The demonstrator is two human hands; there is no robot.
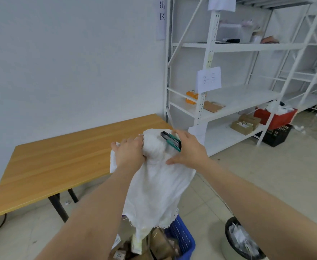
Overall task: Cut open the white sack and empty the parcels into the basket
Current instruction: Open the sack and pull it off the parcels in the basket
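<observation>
At the bottom centre of the frame a blue basket holds brown parcels, and the frayed, cut-open lower edge of the white sack hangs right over them, touching the topmost ones. To the lower right a round bin with a black liner stands on the tiled floor. The sack is held upside down in mid-frame, its bunched closed end at the top. The left hand grips that upper end from the left, fingers curled into the cloth. The right hand lies against the sack's right side with thumb spread and fingers fairly straight, and a green and black utility knife is pinned between its fingers and the cloth; how firmly it is held cannot be told. Behind, at the left, stands a wooden table on dark legs against the white wall. At the upper right, white metal shelving carries cardboard boxes, with a red crate beyond.
</observation>
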